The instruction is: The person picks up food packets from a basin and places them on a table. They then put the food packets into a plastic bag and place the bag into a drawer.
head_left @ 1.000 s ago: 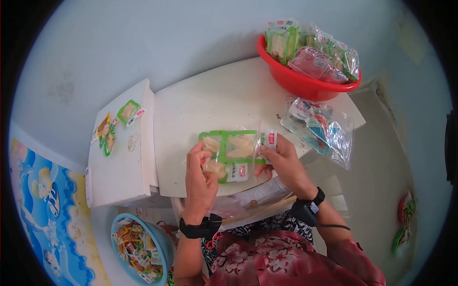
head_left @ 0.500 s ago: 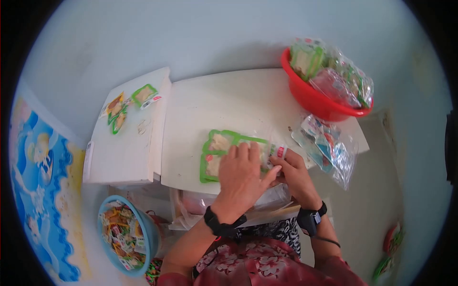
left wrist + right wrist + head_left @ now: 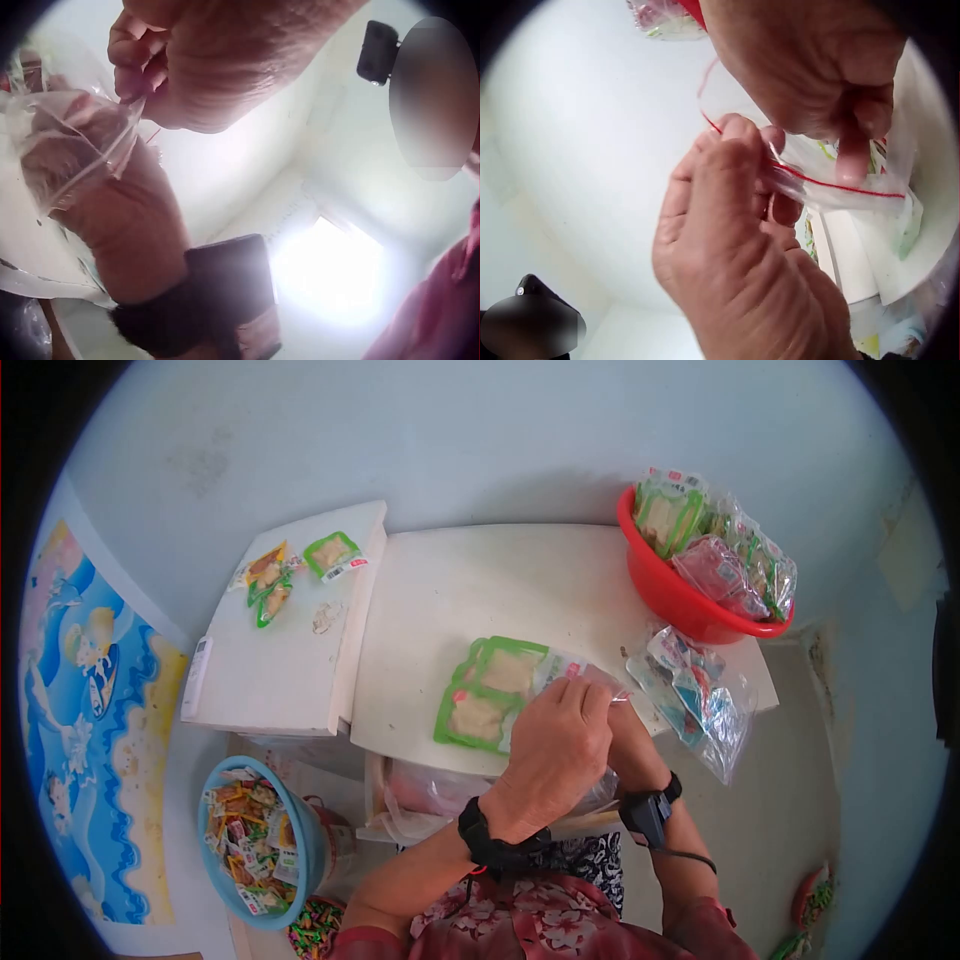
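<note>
L hand (image 3: 810, 67): thumb + forefinger tips (image 3: 853, 166) pinching mouth of clear zip bag (image 3: 855, 206), right on red zip strip (image 3: 832, 185). Other fingers curled in, same in left wrist view. R hand (image 3: 727, 247): fingers bunched close together, pinching same strip from other side, just beside L fingertip. Which R finger meets which can't be told. In left wrist view, bag film draped over R knuckles.

From head view, L hand crossed over on top of R, covering nearly all of it. Only R wrist w/ black strap (image 3: 645, 810) showing. Matching black band (image 3: 495, 840) on L wrist.

Bag lying flat on near-right part of white table (image 3: 470, 580), mouth at the hands, closed end pointing away to the left. Inside: green-edged packets (image 3: 495, 685), approx. two side by side, pale contents.

Further out: second clear bag (image 3: 700, 700) w/ mixed packets, hanging off right table edge, just beside the hands. Red basin (image 3: 670, 595) at far-right corner, heaped w/ more packets. Lower white board (image 3: 280, 670) butted against table's left side, a few small packets (image 3: 333, 555) at its far end. Blue basin (image 3: 207, 830) of small sachets down on floor at left, near the person's lap. Red floral garment (image 3: 560, 920) at bottom of view. Blue cartoon mat (image 3: 80, 690) along far left.
</note>
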The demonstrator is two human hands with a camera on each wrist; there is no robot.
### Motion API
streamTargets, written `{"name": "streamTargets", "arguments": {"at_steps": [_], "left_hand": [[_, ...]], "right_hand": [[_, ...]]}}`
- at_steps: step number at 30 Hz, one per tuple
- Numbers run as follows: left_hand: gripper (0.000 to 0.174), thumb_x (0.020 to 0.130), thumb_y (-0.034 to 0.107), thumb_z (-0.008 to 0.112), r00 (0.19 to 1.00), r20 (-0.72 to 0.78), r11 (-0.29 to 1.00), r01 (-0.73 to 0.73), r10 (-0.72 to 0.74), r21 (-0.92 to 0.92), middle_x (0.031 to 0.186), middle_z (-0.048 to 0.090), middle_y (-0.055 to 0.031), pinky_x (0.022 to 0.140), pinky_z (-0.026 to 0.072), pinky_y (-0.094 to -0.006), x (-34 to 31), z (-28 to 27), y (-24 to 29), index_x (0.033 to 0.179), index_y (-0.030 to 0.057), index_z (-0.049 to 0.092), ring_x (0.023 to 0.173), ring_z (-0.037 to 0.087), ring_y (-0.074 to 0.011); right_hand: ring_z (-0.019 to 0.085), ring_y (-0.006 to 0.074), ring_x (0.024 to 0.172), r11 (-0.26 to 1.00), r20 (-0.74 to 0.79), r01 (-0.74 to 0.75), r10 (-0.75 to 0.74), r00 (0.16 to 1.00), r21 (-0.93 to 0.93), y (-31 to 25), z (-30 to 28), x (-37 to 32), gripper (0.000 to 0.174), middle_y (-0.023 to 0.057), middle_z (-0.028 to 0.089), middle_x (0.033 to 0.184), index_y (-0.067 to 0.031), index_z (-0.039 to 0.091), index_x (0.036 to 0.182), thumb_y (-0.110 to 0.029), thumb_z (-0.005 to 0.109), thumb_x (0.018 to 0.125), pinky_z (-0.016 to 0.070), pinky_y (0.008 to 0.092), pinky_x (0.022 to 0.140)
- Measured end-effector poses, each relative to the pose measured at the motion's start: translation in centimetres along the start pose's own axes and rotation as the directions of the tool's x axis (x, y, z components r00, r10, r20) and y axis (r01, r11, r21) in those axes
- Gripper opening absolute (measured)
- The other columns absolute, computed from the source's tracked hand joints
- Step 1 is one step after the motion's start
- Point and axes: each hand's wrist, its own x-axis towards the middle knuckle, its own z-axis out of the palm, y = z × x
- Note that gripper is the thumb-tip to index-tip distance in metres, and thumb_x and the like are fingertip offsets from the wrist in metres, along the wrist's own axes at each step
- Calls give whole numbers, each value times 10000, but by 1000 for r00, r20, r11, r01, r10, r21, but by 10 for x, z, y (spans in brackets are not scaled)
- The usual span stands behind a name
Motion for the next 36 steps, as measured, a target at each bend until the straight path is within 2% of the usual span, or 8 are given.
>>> {"name": "streamTargets", "arguments": {"at_steps": [3,6,8,14,23,29,32,36], "left_hand": [[116,877,14,643,1000,22,997,15,-14,-69,882,615,-142,725,523,-461,-8,3,8,973,29,581,837,632,-351],[99,901,27,640,998,42,995,41,-38,-89,880,624,-137,712,518,-460,-18,7,7,980,36,580,835,638,-350],[101,917,40,643,996,30,987,83,-80,-136,878,629,-133,703,517,-450,-24,8,4,998,36,584,826,642,-343],[135,925,30,645,974,40,942,224,-221,-248,880,636,-125,714,526,-409,-48,-22,-21,1055,39,607,800,641,-328],[258,807,3,681,967,145,975,192,-208,114,1086,625,-154,826,516,-448,-52,-66,-61,1049,14,594,1036,592,-365],[683,785,55,748,913,65,911,395,-404,116,1348,584,-191,1060,460,-459,-68,-65,-86,1422,33,501,1258,533,-411],[913,783,109,804,911,248,944,306,-328,123,1464,488,-255,1109,430,-493,-65,-70,-78,1555,27,324,1324,476,-444],[1019,702,63,856,929,168,936,298,-329,186,1425,557,-189,1051,468,-474,-71,-58,-79,1572,43,327,1261,532,-421]], "right_hand": [[665,172,879,991,-23,-75,78,997,109,-20,15,0,212,30,693,932,2,664,1075,-185,633,981,550,344,767],[676,160,912,983,90,-107,122,988,-150,-35,18,30,253,36,672,906,7,645,1061,-232,656,978,560,330,781],[688,158,950,889,155,-445,427,891,106,-14,14,39,286,37,657,891,20,630,1057,-249,674,971,570,328,787],[725,199,970,800,-22,-395,452,892,451,-39,0,3,214,96,715,1015,63,646,1135,-93,653,989,592,328,752],[692,134,753,952,-53,-303,301,952,-50,0,-3,-32,154,49,737,934,22,712,1055,-100,716,961,532,261,636],[642,145,642,927,-90,-237,220,971,-292,-1,10,-23,228,86,730,766,15,737,935,-210,766,919,489,316,591],[649,179,641,902,-112,-300,279,954,-309,4,17,-22,241,126,718,760,8,741,917,-229,775,895,498,341,609],[638,212,640,927,-57,-247,241,969,-283,8,18,-27,206,139,698,747,-16,747,913,-218,778,882,492,345,613]]}}
